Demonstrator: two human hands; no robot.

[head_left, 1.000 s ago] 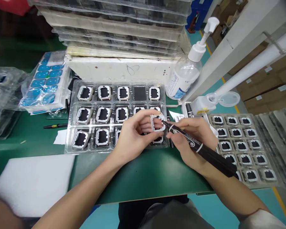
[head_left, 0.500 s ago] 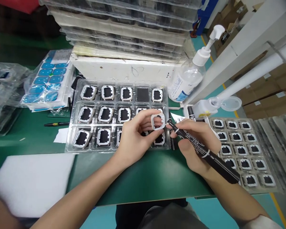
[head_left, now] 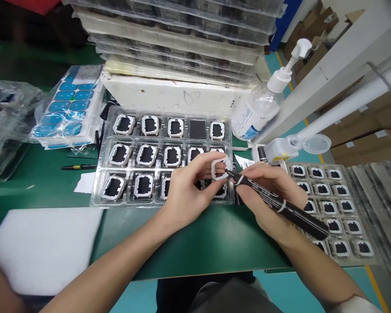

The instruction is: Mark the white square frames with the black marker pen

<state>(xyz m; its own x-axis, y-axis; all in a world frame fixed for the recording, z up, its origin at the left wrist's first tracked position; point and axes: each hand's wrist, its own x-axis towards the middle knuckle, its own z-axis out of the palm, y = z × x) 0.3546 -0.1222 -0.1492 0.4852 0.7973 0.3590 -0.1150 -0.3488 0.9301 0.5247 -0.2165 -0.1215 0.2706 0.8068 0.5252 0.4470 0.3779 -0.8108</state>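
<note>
My left hand (head_left: 193,189) pinches a small white square frame (head_left: 216,169) between thumb and fingers, above the right part of a clear plastic tray (head_left: 109,170). My right hand (head_left: 270,193) grips a black marker (head_left: 280,204), whose tip meets or nearly meets the right side of the held frame. More white frames with dark centres, such as one at the tray's lower left (head_left: 113,187), sit in the compartments. One top-row compartment (head_left: 197,129) shows only a dark square. My left hand hides part of the lower tray.
Stacked trays (head_left: 182,43) rise behind. A pump bottle (head_left: 259,108) and a small white bottle (head_left: 282,148) stand right, beside another filled tray (head_left: 339,174). White foam (head_left: 45,248), a pen (head_left: 78,167) and blue pads (head_left: 65,106) lie left.
The marker's tip has come left and down to the held frame, and my right hand's grip has shifted closer around the marker. The held frame has moved slightly right in the view.
</note>
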